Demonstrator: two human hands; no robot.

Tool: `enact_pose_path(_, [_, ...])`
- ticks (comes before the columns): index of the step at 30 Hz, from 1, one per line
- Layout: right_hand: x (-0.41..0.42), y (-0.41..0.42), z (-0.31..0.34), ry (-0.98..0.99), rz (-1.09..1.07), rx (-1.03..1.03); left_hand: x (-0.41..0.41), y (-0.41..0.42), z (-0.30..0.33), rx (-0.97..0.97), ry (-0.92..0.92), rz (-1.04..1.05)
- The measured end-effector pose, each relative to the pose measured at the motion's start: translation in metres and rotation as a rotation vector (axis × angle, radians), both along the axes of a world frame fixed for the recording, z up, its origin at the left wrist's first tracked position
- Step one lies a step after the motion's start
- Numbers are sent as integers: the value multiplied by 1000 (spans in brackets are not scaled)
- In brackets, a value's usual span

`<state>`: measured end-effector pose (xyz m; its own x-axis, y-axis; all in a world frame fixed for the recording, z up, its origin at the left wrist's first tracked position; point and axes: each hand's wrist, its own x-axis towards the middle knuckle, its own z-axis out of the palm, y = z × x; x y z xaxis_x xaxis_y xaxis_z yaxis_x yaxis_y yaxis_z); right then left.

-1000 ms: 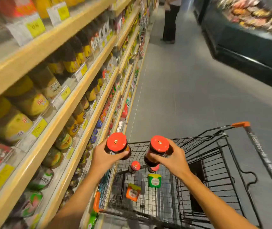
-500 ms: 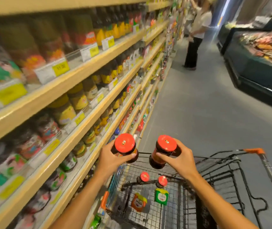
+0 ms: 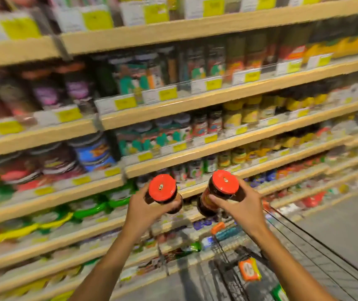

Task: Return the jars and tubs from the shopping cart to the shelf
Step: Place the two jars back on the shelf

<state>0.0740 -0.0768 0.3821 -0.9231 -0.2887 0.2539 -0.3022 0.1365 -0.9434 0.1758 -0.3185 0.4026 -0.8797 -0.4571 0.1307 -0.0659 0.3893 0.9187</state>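
Observation:
I hold two dark jars with red lids up in front of the shelving. My left hand (image 3: 143, 210) grips the left jar (image 3: 162, 190) from below and behind. My right hand (image 3: 242, 208) grips the right jar (image 3: 223, 185), fingers wrapped round its labelled side. Both jars tilt their lids toward me. The wire shopping cart (image 3: 325, 263) sits low at the right, with an orange-lidded tub (image 3: 249, 269) and a green-edged tub (image 3: 279, 293) on its floor. The wooden shelves (image 3: 195, 103) fill the view, blurred.
Rows of jars and tubs with yellow price tags (image 3: 126, 102) line every shelf level. The cart's orange corner (image 3: 217, 225) lies close to the lower shelves. Grey aisle floor (image 3: 347, 224) shows at the right.
My view has swung left from the aisle to face the shelves. Both hands have lifted the jars out of the cart and carried them toward the shelving.

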Motion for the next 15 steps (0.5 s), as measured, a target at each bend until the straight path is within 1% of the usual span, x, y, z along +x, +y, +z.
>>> enact_pose_path(4, [38,-60,8,14,221,6,85,-35,5,-3,11,220])
enact_pose_path(7, [72,-104,14,42,340,6,148,-59,10,-19,32,390])
enact_pose_path(15, [195,-222,32,72,610,-11,319,-116,26,-34,104,642])
